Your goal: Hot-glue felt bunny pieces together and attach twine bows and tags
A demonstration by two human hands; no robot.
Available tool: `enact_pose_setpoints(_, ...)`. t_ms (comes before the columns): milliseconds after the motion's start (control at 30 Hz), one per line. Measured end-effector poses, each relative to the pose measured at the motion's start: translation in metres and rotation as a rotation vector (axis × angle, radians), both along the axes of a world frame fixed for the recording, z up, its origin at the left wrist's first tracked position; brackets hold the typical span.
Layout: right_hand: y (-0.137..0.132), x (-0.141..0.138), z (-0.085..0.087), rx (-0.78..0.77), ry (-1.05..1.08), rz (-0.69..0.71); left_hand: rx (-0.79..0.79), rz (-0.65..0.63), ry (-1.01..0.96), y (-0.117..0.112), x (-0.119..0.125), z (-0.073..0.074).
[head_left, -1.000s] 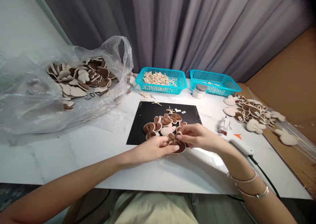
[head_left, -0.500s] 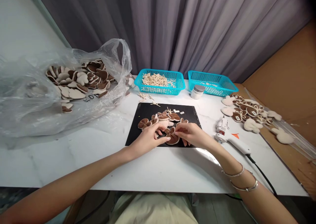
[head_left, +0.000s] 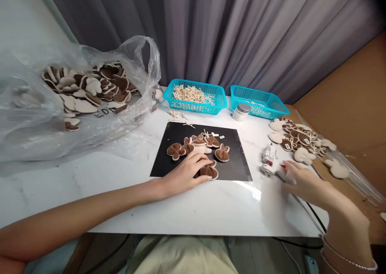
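The left hand [head_left: 187, 173], grip flat open, pins a brown bow [head_left: 210, 172] on the mat [head_left: 241, 167]; the right hand [head_left: 304, 183], grip open, touches the glue gun [head_left: 268, 159]: best close round its handle.

A: What lies far to the left of the left hand [head_left: 187, 173]?
B: A clear bag [head_left: 45, 141] of brown and cream pieces, on the tabletop [head_left: 196, 209].
A: And beyond that hand?
B: A black mat [head_left: 238, 165] lies under it. Past that are a teal basket [head_left: 196, 107] of twine bows, a second basket [head_left: 262, 111], a jar [head_left: 241, 112] near their gap, then a curtain [head_left: 241, 36].
A: Beyond the right hand [head_left: 304, 181]?
B: A pile [head_left: 301, 141] of tied pieces.
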State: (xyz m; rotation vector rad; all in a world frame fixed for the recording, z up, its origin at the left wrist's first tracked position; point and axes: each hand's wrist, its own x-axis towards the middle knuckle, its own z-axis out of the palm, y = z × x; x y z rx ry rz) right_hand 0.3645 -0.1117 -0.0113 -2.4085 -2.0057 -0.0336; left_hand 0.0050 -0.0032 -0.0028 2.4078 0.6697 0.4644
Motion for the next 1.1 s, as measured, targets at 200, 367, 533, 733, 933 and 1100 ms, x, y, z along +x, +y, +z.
enact_pose_setpoints(200,0.006,-0.008,-0.025,0.107,-0.067,-0.096,-0.070,-0.097,0.016,-0.002,0.004,0.002)
enact_pose_setpoints(367,-0.017,-0.049,-0.013,0.363,0.270,-0.072,-0.060,-0.008,-0.031,0.000,0.004,-0.007)
enact_pose_setpoints(533,-0.058,-0.116,-0.008,0.276,1.022,-0.186,-0.033,0.101,-0.078,-0.002,0.010,-0.013)
enact_pose_setpoints(733,-0.068,-0.157,-0.020,0.220,1.362,-0.157,-0.179,0.138,-0.059,-0.007,0.012,-0.004)
enact_pose_setpoints(933,-0.067,-0.154,-0.015,0.190,1.265,-0.059,-0.317,0.175,-0.086,-0.009,0.010,0.003)
enact_pose_setpoints(1100,-0.060,-0.136,-0.015,0.461,0.761,-0.003,-0.400,0.163,-0.024,-0.006,0.012,0.007)
